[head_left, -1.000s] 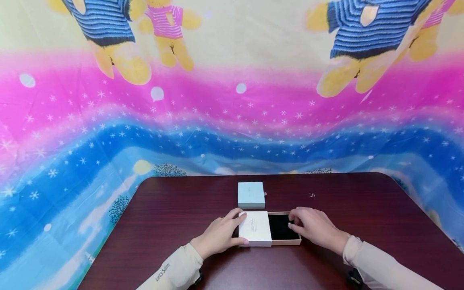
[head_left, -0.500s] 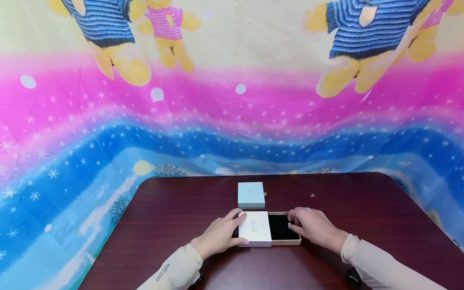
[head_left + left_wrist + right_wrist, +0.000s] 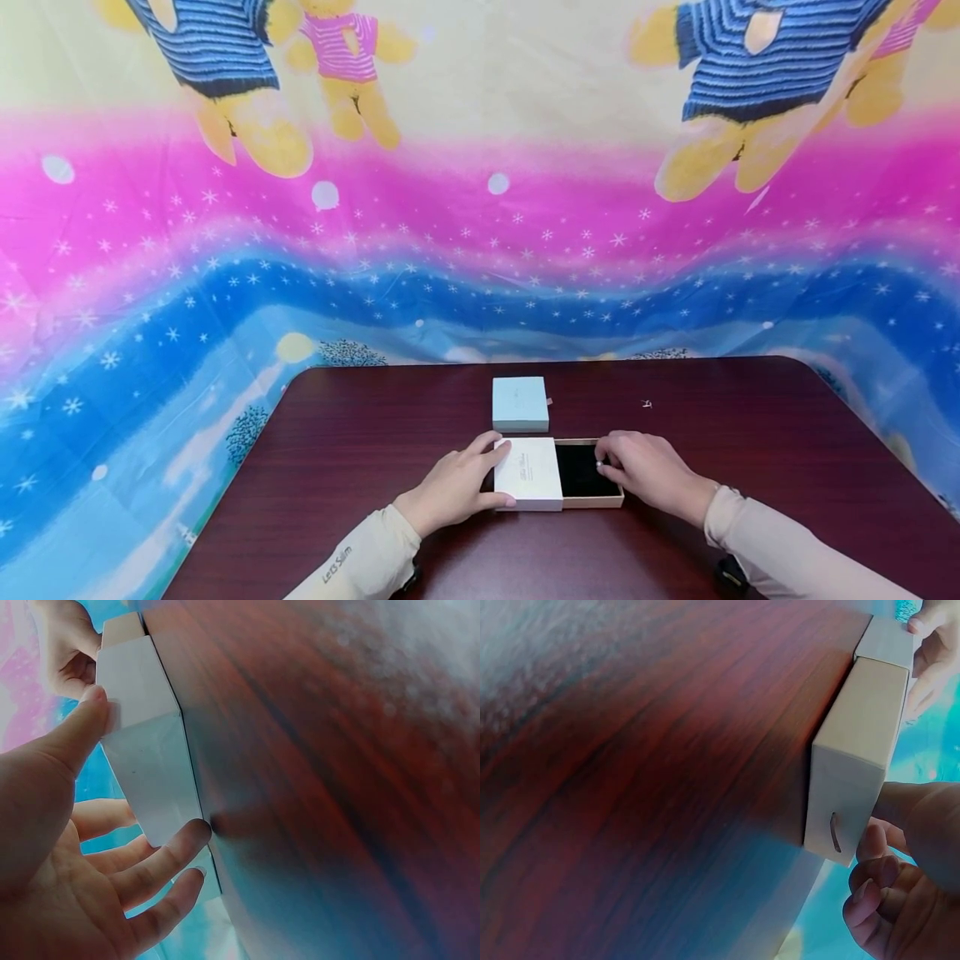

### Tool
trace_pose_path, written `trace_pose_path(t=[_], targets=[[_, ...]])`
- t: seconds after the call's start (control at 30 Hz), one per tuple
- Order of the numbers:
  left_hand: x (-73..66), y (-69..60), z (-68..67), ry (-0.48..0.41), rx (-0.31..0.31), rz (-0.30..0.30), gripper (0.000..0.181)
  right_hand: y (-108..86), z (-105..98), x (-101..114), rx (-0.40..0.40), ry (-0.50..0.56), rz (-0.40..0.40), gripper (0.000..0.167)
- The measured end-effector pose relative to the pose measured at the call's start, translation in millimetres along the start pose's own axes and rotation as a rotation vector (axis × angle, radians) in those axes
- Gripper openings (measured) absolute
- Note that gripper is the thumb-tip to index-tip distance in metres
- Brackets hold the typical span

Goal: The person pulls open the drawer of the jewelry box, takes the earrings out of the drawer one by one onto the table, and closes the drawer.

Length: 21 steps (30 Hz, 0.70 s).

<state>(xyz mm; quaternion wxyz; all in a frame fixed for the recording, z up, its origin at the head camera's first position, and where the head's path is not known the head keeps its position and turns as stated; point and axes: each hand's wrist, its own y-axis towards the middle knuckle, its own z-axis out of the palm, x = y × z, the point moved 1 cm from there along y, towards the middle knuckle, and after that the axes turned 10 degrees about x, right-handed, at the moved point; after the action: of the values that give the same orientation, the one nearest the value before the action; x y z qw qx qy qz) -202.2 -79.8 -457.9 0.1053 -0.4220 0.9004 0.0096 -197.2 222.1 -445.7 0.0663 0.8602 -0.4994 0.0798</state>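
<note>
A white slide-out box lies on the table, its white sleeve on the left and its drawer, lined in black, pulled partway out to the right. My left hand holds the sleeve by its left end, thumb at the near side and fingers at the far side. In the left wrist view the thumb lies along the sleeve's edge. Over the drawer's right end, my right hand curls thumb and forefinger together at a small shiny bead; its exact kind is too small to tell. The right wrist view shows a ribbon tab on the drawer's end.
A pale blue box with a small pink tab stands just behind the white one. Farther right lies a tiny silvery piece, perhaps jewellery. The dark red wooden table ends at a printed cloth backdrop.
</note>
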Motion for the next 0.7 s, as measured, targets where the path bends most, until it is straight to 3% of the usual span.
trace_pose_path(t=[0.7], targets=[[-1.4, -0.6, -2.0, 0.003, 0.008, -0.007, 0.078, 0.9, -1.5, 0.0, -0.011, -0.01, 0.011, 0.006]])
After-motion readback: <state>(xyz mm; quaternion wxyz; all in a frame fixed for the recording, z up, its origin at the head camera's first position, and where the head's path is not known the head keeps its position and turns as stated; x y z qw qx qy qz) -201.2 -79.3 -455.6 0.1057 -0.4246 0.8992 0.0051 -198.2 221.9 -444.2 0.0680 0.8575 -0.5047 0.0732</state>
